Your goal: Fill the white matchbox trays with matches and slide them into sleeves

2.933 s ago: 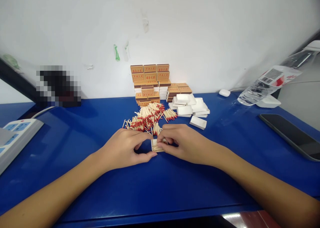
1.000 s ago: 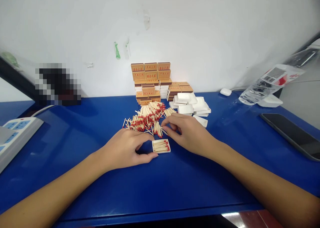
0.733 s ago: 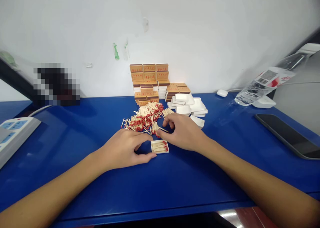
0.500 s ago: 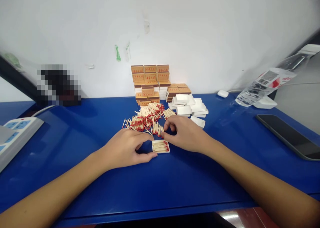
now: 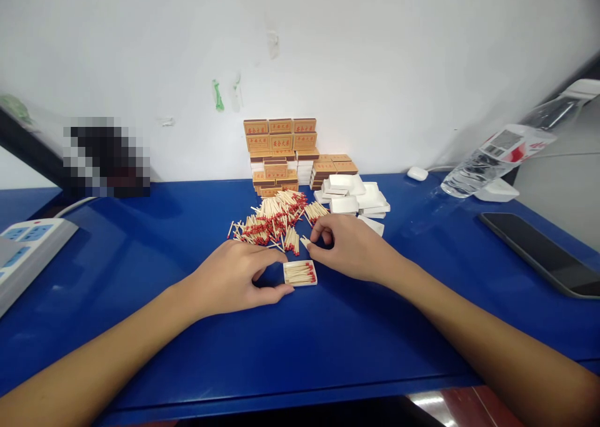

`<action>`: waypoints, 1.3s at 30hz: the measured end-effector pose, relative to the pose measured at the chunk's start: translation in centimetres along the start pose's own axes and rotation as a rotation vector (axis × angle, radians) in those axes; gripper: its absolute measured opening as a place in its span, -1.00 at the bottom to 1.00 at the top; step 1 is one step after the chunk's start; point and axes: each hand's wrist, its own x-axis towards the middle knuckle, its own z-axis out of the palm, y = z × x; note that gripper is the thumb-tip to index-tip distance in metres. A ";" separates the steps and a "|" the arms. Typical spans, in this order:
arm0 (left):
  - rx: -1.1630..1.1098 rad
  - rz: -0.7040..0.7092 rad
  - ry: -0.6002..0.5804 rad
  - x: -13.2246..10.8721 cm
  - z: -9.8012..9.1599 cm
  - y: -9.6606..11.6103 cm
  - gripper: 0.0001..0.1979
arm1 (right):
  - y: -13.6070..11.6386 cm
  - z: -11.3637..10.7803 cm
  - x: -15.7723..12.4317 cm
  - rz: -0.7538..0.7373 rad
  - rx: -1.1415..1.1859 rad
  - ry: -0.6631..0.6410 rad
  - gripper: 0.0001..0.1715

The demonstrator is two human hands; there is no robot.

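The right hand point(image 5: 349, 246), its grip nearly closed, now pinches several matches point(image 5: 305, 242) drawn clear of the heap point(image 5: 276, 217); this batch is separated but outside the tray point(image 5: 301, 284). The left hand's point(image 5: 227, 280) part-open thumb and finger span the match-filled tray's left end on the counter point(image 5: 281, 352).

The desk point(image 5: 300, 346) is smooth and glossy, its blue surface throwing back light. The matches point(image 5: 272, 217) are pale bare wood with matt red heads. From them, at 12 o'clock, the boxes point(image 5: 281, 142) are printed card; at 5, the tray point(image 5: 304, 284) is matt white card. Toward 3 lie a bottle point(image 5: 475, 170) of clear shiny plastic and a glassy dark phone point(image 5: 539, 249). The wall point(image 5: 398, 70) is matt.
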 end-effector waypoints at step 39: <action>-0.005 -0.008 -0.013 0.1 -0.2 0.1 -0.75 | -1.4 -0.2 -1.6 -0.383 0.129 -0.213 -0.90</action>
